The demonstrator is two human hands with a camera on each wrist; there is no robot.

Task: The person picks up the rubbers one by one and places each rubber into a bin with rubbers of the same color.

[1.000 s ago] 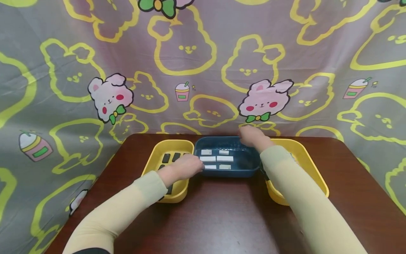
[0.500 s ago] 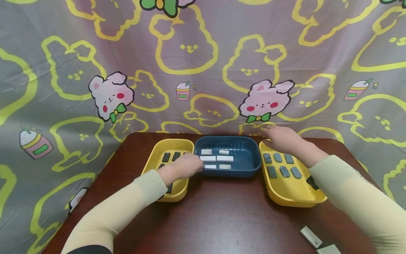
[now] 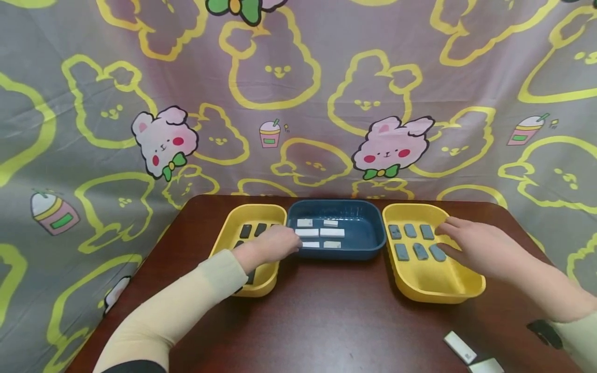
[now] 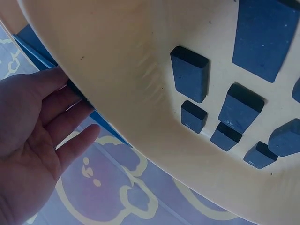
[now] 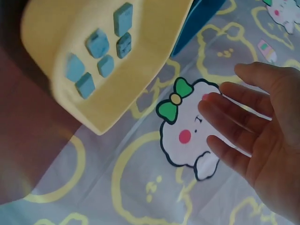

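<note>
My left hand (image 3: 275,243) stays at the meeting edges of the left yellow tray (image 3: 266,285) and the blue tray (image 3: 361,255). In the left wrist view its fingers (image 4: 65,112) are relaxed and bare, fingertips right at the rims. My right hand (image 3: 482,248) hovers over the right edge of the right yellow tray (image 3: 434,298), fingers spread and holding nothing. That tray bears two rows of blue-grey blocks (image 3: 410,230). White blocks (image 3: 332,233) lie in rows in the blue tray. Black blocks (image 4: 190,75) sit in the left yellow tray, partly hidden by my left hand in the head view.
Two pale blocks, one of them a white block (image 3: 460,347), lie on the brown table (image 3: 326,316) at the front right. A patterned curtain (image 3: 298,103) hangs behind the table's back edge.
My right hand has moved from above the blue tray, rightward across the right yellow tray, to its right edge, uncovering the blue-grey blocks. My left hand has stayed in place.
</note>
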